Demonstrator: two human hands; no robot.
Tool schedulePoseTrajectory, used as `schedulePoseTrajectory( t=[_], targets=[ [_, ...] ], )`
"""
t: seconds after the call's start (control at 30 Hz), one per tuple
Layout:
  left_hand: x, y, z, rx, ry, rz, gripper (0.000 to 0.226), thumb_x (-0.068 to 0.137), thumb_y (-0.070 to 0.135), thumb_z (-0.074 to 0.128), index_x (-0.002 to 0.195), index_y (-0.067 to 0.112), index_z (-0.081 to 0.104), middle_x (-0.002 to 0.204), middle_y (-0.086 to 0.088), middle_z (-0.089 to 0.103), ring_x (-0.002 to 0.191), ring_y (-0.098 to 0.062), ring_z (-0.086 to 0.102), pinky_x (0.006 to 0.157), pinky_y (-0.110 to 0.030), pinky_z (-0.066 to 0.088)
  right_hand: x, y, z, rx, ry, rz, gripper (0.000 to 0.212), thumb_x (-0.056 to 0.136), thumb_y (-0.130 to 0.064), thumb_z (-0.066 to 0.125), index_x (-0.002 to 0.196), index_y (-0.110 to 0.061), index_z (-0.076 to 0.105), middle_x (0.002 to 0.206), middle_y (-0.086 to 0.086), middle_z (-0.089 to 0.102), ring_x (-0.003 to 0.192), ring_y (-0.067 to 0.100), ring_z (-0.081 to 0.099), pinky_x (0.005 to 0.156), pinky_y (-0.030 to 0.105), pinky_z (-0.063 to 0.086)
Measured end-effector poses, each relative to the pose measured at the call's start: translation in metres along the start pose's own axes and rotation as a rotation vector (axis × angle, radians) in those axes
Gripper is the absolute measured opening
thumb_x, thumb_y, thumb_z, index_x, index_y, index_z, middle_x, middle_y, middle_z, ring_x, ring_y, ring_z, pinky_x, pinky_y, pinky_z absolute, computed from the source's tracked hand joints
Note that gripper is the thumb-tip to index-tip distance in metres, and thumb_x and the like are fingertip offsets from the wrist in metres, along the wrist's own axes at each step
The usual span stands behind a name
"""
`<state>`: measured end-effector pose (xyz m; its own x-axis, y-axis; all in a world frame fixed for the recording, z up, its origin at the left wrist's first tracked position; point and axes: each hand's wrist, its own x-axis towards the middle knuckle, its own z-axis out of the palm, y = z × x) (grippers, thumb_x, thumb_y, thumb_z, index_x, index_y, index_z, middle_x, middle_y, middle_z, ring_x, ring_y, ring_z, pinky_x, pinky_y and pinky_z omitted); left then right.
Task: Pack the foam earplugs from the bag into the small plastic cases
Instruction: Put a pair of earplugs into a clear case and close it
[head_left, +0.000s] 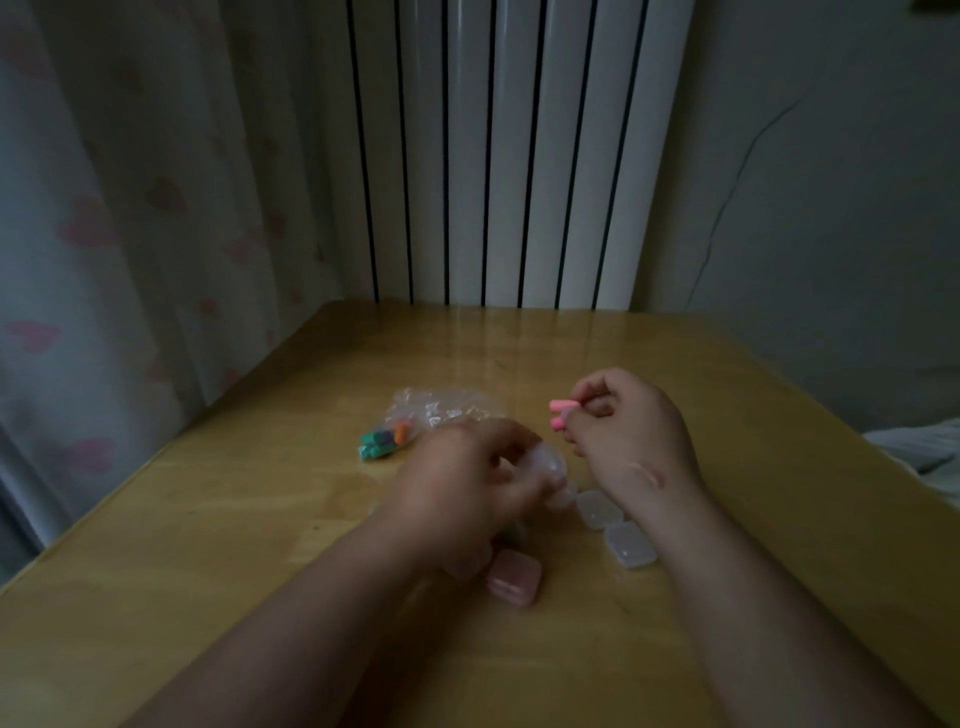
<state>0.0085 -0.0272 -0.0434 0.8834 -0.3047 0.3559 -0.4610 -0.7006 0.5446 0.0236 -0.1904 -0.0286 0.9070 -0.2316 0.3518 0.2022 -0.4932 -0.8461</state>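
A crumpled clear plastic bag (441, 408) lies on the wooden table (260, 545), with green and orange foam earplugs (384, 441) at its near left end. My right hand (623, 421) pinches two pink earplugs (563, 413) at its fingertips, just right of the bag. Slightly nearer, my left hand (467, 488) grips a small clear plastic case (553, 475); I cannot tell whether its lid is open. Two clear cases (600, 509) (629, 544) lie shut beside my right wrist. A pink case (514, 578) lies shut under my left hand.
A white radiator (519, 156) stands behind the table's far edge. A curtain with pink hearts (130, 234) hangs along the left side. White bedding (924, 447) shows past the table's right edge.
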Motion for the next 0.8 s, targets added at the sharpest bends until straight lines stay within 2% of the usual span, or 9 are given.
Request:
schedulePoseTrajectory(
  t=[0.1,0.2,0.3,0.37,0.43,0.53,0.6,0.7,0.8],
  targets=[
    [-0.004,-0.005,-0.009,-0.372,0.036,-0.071,0.032,0.090,0.042,0.062,0.122,0.037,0.061,0.087,0.010,0.071,0.075,-0.001,0.068,0.066,-0.024,0.057,-0.001,0.002,0.002,0.040,-0.012,0.004,0.025,0.087,-0.006,0.059,0.078,-0.030,0.060,0.075,-0.004,0.072,0.074,0.011,0.070,0.071,0.038,0.060],
    [-0.005,-0.007,-0.021,-0.778,0.078,-0.125,0.029,0.101,0.025,0.045,0.119,0.034,0.066,0.095,-0.004,0.070,0.073,-0.013,0.066,0.067,-0.028,0.056,-0.006,0.001,0.008,0.075,-0.057,0.007,0.031,0.088,-0.005,0.061,0.075,-0.032,0.067,0.074,-0.006,0.073,0.069,0.007,0.070,0.067,0.029,0.059],
    [-0.002,-0.006,-0.031,-1.340,0.073,-0.190,0.031,0.101,0.017,0.036,0.120,0.016,0.060,0.095,-0.016,0.069,0.070,-0.020,0.062,0.063,-0.029,0.056,-0.009,-0.001,0.013,0.095,-0.074,-0.002,0.024,0.086,-0.010,0.066,0.075,-0.032,0.070,0.074,-0.005,0.074,0.072,0.009,0.071,0.075,0.038,0.060],
    [0.000,-0.008,-0.035,-1.498,0.058,-0.204,0.030,0.099,0.015,0.037,0.120,0.011,0.058,0.096,-0.020,0.069,0.070,-0.021,0.063,0.064,-0.028,0.058,-0.013,-0.004,0.014,0.117,-0.072,-0.007,0.015,0.084,-0.015,0.069,0.079,-0.029,0.071,0.076,-0.005,0.074,0.075,0.010,0.071,0.077,0.040,0.060],
    [0.002,-0.013,-0.035,-1.533,0.049,-0.205,0.029,0.097,0.016,0.044,0.121,0.010,0.058,0.101,-0.022,0.069,0.074,-0.022,0.065,0.068,-0.029,0.060,-0.016,-0.007,0.016,0.122,-0.072,-0.025,0.009,0.084,-0.018,0.071,0.082,-0.027,0.072,0.074,-0.005,0.073,0.073,0.009,0.070,0.074,0.037,0.060],
    [0.002,-0.018,-0.034,-1.483,0.042,-0.201,0.036,0.087,0.015,0.053,0.122,0.010,0.057,0.114,-0.023,0.068,0.084,-0.026,0.067,0.075,-0.032,0.060,-0.019,-0.010,0.018,0.104,-0.085,-0.062,0.012,0.085,-0.016,0.072,0.080,-0.027,0.069,0.070,-0.006,0.072,0.068,0.006,0.069,0.069,0.031,0.060],
    [0.002,-0.020,-0.033,-1.392,0.030,-0.207,0.036,0.086,0.017,0.053,0.122,0.013,0.058,0.119,-0.020,0.068,0.091,-0.026,0.065,0.079,-0.035,0.053,-0.020,-0.010,0.019,0.092,-0.099,-0.069,0.014,0.085,-0.016,0.071,0.080,-0.028,0.068,0.071,-0.007,0.072,0.067,0.003,0.069,0.065,0.026,0.058],
    [0.003,-0.023,-0.030,-1.277,0.045,-0.238,0.039,0.084,0.025,0.051,0.120,0.016,0.061,0.118,-0.016,0.070,0.092,-0.023,0.059,0.076,-0.036,0.039,-0.021,-0.011,0.018,0.110,-0.146,-0.063,0.013,0.087,-0.015,0.070,0.082,-0.027,0.069,0.071,-0.006,0.071,0.066,0.001,0.068,0.060,0.017,0.052],
    [0.003,-0.022,-0.027,-1.281,0.058,-0.254,0.041,0.084,0.026,0.050,0.121,0.013,0.061,0.117,-0.018,0.070,0.089,-0.023,0.057,0.074,-0.035,0.036,-0.024,-0.014,0.018,0.102,-0.194,-0.061,0.014,0.088,-0.015,0.068,0.081,-0.027,0.069,0.070,-0.005,0.071,0.064,0.002,0.067,0.057,0.014,0.051]
  ],
)
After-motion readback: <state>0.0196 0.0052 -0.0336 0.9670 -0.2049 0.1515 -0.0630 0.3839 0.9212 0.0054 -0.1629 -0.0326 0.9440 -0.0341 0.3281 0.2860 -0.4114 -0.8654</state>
